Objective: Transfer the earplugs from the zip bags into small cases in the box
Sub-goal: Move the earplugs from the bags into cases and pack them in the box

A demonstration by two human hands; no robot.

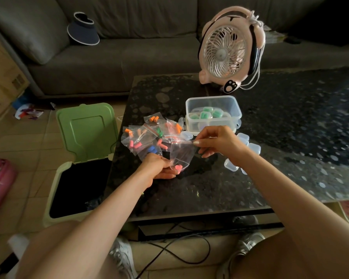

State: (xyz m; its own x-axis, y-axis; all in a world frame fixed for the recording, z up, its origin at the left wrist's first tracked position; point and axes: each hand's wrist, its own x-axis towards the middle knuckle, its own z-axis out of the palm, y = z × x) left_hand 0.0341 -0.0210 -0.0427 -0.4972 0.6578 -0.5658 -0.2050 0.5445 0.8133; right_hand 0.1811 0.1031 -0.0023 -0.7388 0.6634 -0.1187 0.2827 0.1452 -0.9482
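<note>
Pink earplugs (178, 168) sit low in a clear zip bag (182, 154) held between the hands: left hand (159, 168) grips its bottom, right hand (220, 142) pinches its mouth. Risk: a sharp tug could fling them short of the box (237, 111) beyond the right hand.
</note>
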